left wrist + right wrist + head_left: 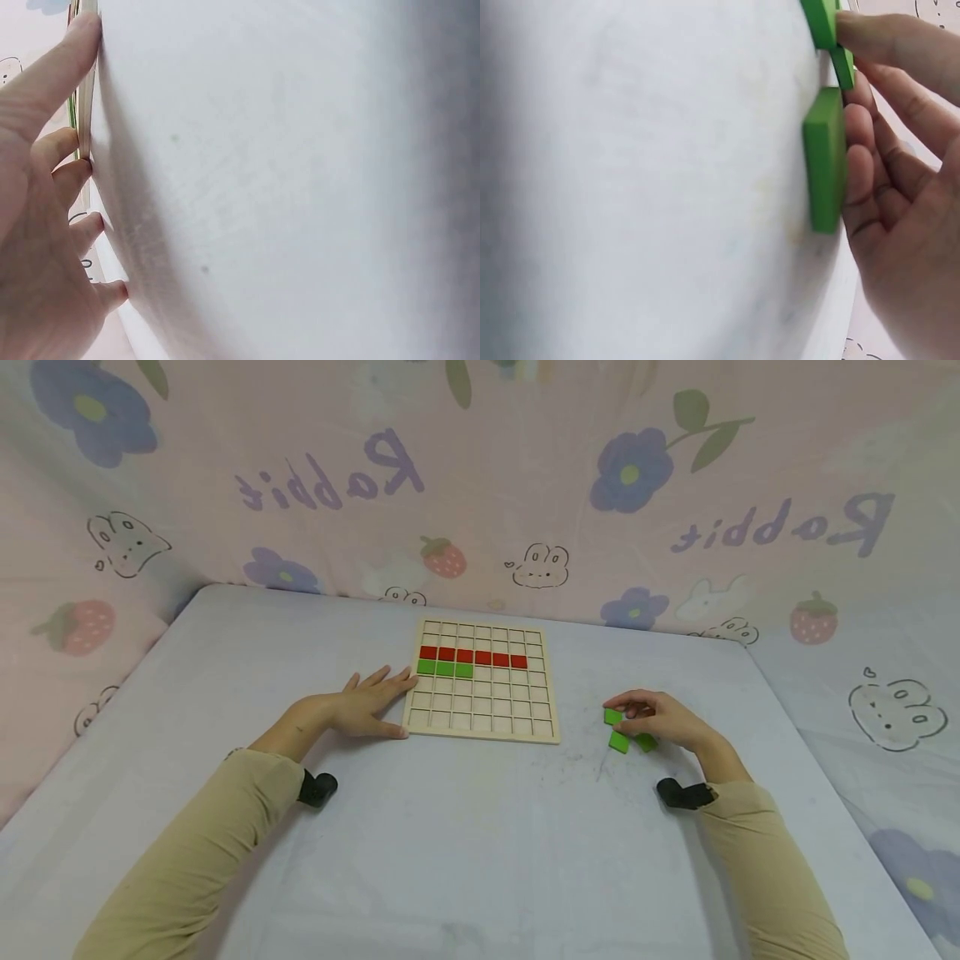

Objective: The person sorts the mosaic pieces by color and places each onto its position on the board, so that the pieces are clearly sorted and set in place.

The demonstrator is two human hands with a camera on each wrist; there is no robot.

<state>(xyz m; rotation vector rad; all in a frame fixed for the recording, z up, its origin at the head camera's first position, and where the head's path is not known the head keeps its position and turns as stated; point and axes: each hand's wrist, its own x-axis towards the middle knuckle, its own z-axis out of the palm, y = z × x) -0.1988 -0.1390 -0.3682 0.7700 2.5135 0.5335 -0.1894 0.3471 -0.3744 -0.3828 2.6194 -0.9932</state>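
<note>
A wooden grid board (480, 737) lies on the table. Red tiles (465, 656) fill most of one row; three green tiles (445, 668) lie in the row below. My left hand (367, 703), fingers spread and straight, rests at the board's left edge with its thumb (64, 64) against the side. To the right of the board, my right hand (660, 718) pinches a loose green tile (612, 717) by its edges between thumb and index finger. Under and beside this hand lie two more green tiles, one nearer (618, 742) and another (646, 742) partly covered by the hand.
A white cloth covers the tabletop (480, 860). Behind it hangs a pink curtain (480, 485) printed with rabbits, flowers and strawberries. Black wrist mounts (318, 789) sit at both sleeve cuffs.
</note>
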